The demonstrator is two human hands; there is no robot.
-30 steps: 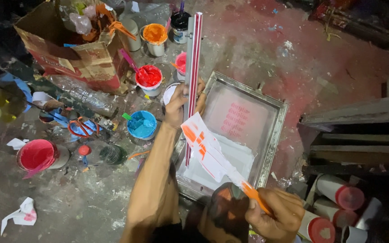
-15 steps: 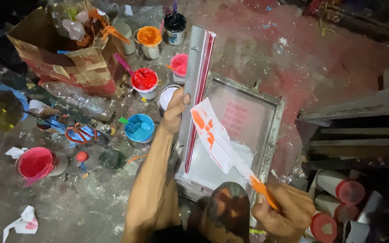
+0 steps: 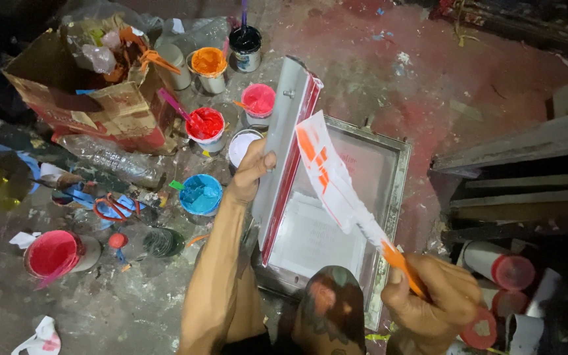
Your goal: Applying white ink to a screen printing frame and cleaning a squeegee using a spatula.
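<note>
**Squeegee and spatula held over a printing frame**

Nearest the camera, an orange-handled spatula (image 3: 346, 194) is gripped in the right hand (image 3: 432, 306), whose fingers are closed tightly round the handle. The white blade, smeared with orange ink, is pointed up and away over the frame (image 3: 389, 197). A knee (image 3: 330, 309) is seen just left of that hand, at the frame's near edge.

The frame is laid flat on the floor (image 3: 481, 79), with a pale mesh inside its metal border. A long squeegee (image 3: 284, 151) is held tilted on edge along the frame's left side, its red strip turned toward the mesh. It is grasped at mid-length by the left hand (image 3: 251, 172), thumb over the top and fingers wrapped behind, partly closed on the metal.

Just left of that hand a blue pot (image 3: 200, 195) is set on the floor. Beyond it a white pot (image 3: 241, 146), a red pot (image 3: 205, 126) and a pink pot (image 3: 258, 102) are clustered near the squeegee's far end. Farther off stand an orange pot (image 3: 208, 66) and a black pot (image 3: 244, 43). A torn cardboard box (image 3: 100, 98) full of scraps is placed at the far left, and a red bucket (image 3: 54, 253) lies toward the near left. Rolled tubes (image 3: 501, 266) lie by the right hand.
</note>
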